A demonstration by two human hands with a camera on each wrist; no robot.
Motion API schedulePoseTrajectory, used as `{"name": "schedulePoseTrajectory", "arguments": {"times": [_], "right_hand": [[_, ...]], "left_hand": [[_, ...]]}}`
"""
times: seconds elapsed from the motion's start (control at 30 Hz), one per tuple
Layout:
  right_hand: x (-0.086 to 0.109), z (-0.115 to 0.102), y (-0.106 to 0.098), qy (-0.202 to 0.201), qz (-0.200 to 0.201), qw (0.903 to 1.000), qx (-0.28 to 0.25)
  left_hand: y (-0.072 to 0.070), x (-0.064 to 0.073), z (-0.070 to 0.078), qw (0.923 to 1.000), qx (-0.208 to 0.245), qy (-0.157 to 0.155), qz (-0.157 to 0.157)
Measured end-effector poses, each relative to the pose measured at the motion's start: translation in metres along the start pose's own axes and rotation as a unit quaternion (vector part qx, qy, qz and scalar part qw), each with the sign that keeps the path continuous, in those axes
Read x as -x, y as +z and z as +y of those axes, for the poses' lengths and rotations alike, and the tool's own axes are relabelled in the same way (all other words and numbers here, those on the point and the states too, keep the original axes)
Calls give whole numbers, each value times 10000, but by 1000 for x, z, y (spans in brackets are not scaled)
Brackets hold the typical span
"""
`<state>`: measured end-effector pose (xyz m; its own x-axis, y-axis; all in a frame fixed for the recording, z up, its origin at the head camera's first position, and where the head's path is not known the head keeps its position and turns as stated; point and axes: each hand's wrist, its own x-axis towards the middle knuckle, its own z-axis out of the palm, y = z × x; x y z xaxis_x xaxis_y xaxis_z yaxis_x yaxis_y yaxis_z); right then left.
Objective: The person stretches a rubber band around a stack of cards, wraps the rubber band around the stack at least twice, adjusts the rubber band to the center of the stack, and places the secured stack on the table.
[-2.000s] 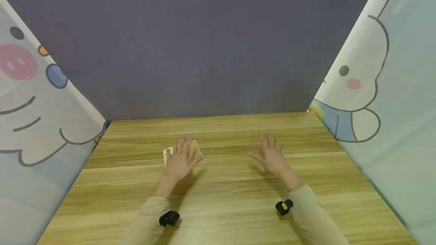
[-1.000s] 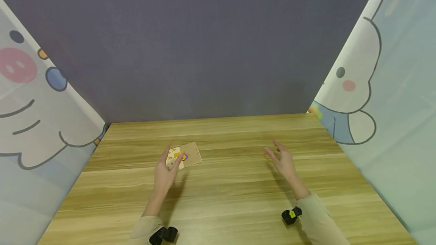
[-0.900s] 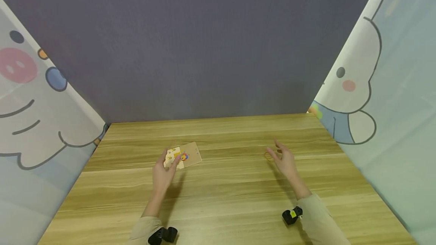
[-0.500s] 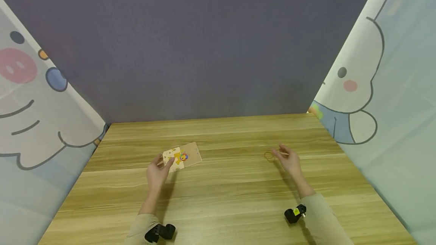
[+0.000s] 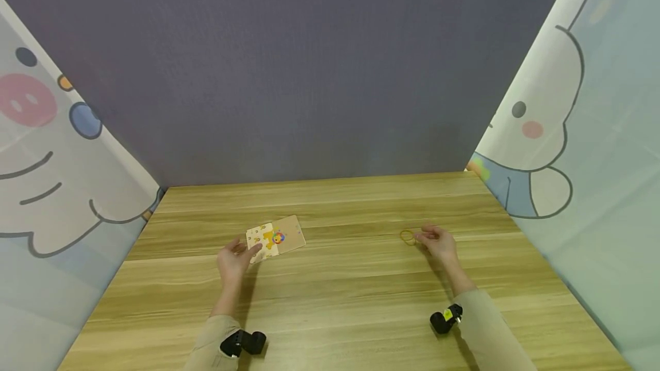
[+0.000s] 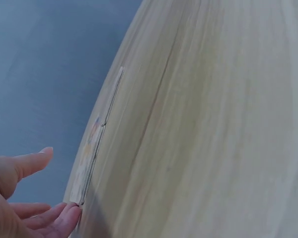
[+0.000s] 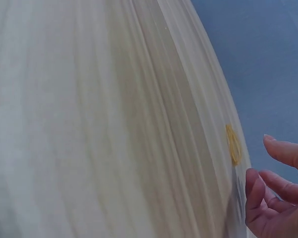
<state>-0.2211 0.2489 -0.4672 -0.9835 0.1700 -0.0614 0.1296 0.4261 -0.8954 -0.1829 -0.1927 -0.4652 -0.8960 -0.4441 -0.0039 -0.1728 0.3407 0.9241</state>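
A flat card-like piece point(image 5: 290, 232) lies on the left part of the table, half plain tan and half cream with small yellow prints and a round colourful animal figure. At its near left corner is my left hand point(image 5: 233, 262), thumb spread away from the fingers point(image 6: 64, 218), which sit right at the edge; whether they touch it I cannot tell. On the right lies a thin yellow loop point(image 5: 407, 237), looking like rubber bands point(image 7: 233, 144) in the right wrist view. My right hand point(image 5: 439, 245) is just beside it, fingers loosely bent, thumb apart, holding nothing.
The wood-grain table point(image 5: 335, 302) runs back to a dark grey upright panel point(image 5: 319, 73). Cartoon-printed cloths hang on the left point(image 5: 51, 188) and right point(image 5: 593, 159). Black wrist cameras sit on both sleeves, the left one point(image 5: 243, 343) and the right one point(image 5: 446, 319).
Both hands were spread flat over the table. The left has drawn back toward the near left, uncovering the card-like piece; the right has moved rightward, leaving the yellow loop in sight.
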Motion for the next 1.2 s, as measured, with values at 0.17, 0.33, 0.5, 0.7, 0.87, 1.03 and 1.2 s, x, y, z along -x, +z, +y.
{"name": "schedulePoseTrajectory", "arguments": {"times": [0.17,0.33,0.5,0.7,0.87,1.03,1.2], "right_hand": [[-4,1,1,89,46,9999,108],[-7,2,2,64,102,9998,129],[-9,3,4,63,217,9993,298],[-11,6,7,166,320,9988,322],[-13,8,8,164,361,9978,531],[-14,8,9,112,346,9981,499],[-14,10,11,49,329,9974,645]], "left_hand": [[5,-3,-1,9999,7,-138,54],[11,-6,-2,9996,-108,-193,169],[16,-9,-3,9977,-589,-100,315],[20,-8,-4,9955,-885,-153,314],[24,-6,-4,9916,-1191,-231,458],[27,-5,-1,9897,-1270,-357,564],[30,-5,2,9886,-1297,-604,460]]}}
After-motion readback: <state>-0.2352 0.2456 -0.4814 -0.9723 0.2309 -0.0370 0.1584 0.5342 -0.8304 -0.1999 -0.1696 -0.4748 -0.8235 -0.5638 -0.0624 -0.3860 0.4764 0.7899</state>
